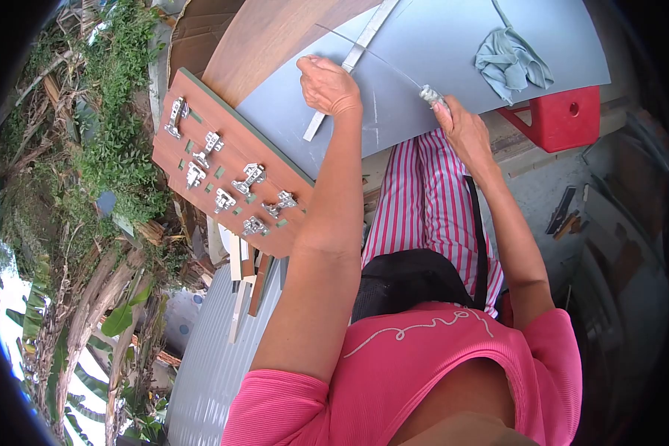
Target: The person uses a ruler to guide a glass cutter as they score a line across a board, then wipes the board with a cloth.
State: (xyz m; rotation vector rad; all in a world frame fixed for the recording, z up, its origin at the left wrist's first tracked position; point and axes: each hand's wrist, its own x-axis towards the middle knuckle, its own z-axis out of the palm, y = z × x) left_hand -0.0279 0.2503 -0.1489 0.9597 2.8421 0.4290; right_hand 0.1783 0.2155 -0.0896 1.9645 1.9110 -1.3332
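Note:
My left hand, its fingers curled closed, lies over a pale, narrow strip on a grey-blue sheet. Its fingertips are partly hidden. The strip comes out above and below the hand. In my right hand, near the sheet's front edge, is the whitish, wrapped-looking handle of a long tool. From this handle a thin, dark blade or rod runs up and left across the strip. Whether its edge has teeth I cannot make out.
Several metal cabinet hinges sit on a reddish-brown board at left. A crumpled grey-green cloth lies on the sheet, and a red plastic stool stands at its right edge. Wooden offcuts show below the board.

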